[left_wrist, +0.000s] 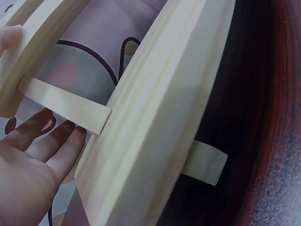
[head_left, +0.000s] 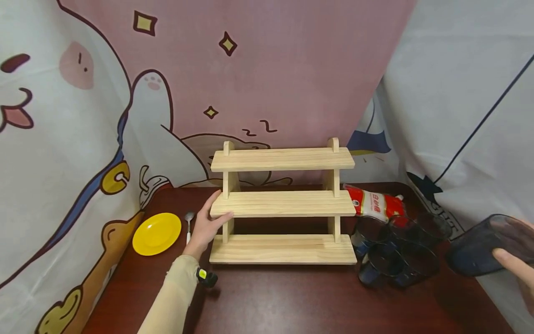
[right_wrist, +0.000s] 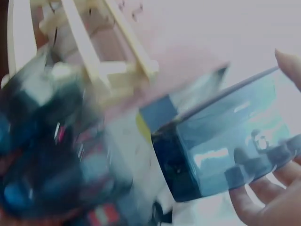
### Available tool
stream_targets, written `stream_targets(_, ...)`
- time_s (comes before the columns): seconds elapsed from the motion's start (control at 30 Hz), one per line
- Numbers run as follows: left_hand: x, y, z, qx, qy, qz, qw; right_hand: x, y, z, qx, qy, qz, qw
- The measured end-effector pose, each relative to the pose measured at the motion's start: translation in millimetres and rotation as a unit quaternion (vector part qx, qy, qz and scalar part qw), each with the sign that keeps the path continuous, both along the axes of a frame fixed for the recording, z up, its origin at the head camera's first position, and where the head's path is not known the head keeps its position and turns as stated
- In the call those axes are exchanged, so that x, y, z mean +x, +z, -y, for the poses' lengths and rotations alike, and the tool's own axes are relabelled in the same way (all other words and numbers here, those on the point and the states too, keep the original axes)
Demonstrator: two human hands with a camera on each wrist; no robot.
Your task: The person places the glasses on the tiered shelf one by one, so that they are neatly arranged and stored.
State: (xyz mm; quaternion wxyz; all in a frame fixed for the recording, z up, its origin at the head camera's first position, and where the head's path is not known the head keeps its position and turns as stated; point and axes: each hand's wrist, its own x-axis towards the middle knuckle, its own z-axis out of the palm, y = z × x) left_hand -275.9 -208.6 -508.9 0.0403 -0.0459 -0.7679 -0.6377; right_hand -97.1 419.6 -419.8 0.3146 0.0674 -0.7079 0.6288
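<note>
The three-tier wooden rack stands on the table. At its left end my left hand grips the middle board, thumb over the front edge; in the left wrist view the fingers of this hand lie by the rack's upright. Off at the far right, my right hand holds a dark blue transparent cup tilted on its side, above table height. The right wrist view shows the cup between thumb and fingers of the right hand.
Several similar cups stand close together by the rack's right end, with a red and white packet behind them. A yellow plate and a spoon lie left of the rack. Printed cloth hangs behind the table.
</note>
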Motion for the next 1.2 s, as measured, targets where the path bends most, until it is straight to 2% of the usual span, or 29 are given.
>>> stream_targets(0.07,0.4,-0.2,-0.3,-0.001,0.002,-0.001,1.0,-4.6,14.1,17,-0.043,0.039,-0.02,0.9981)
stream_targets(0.1,0.6,0.0,-0.7,-0.003,0.004,-0.002,1.0,-7.8,20.5,23,-0.041,0.046,-0.024,0.9978)
stream_targets(0.2,0.1,-0.2,-1.8,-0.006,0.004,-0.005,1.0,-17.1,36.5,40,-0.05,0.1,-0.038,0.993)
stream_targets(0.4,-0.2,-1.7,-3.5,0.003,-0.004,-0.007,1.0,-34.1,59.6,81,-0.055,0.171,0.01,0.9837)
stream_targets(0.5,1.2,-1.2,-3.5,0.004,0.0,-0.006,1.0,-46.8,68.2,103,-0.027,0.183,0.04,0.9819)
stream_targets(0.63,2.1,-1.0,-2.4,-0.005,0.005,-0.008,0.9999,-68.1,78.7,133,0.016,0.202,0.059,0.9776)
stream_targets(0.77,1.5,-1.6,-1.6,-0.012,0.013,-0.008,0.9998,-90.8,88.4,166,0.05,0.22,0.063,0.9723)
stream_targets(0.97,0.7,-2.1,-2.4,-0.001,0.012,-0.008,0.9999,-124.3,98.3,214,0.074,0.231,0.088,0.9661)
stream_targets(1.1,1.1,-3.1,-3.7,-0.004,0.013,-0.008,0.9999,-146.0,98.9,242,0.07,0.244,0.113,0.9607)
stream_targets(1.2,1.9,-3.3,-4.6,-0.006,0.017,-0.008,0.9998,-161.8,98.6,260,0.057,0.26,0.108,0.9578)
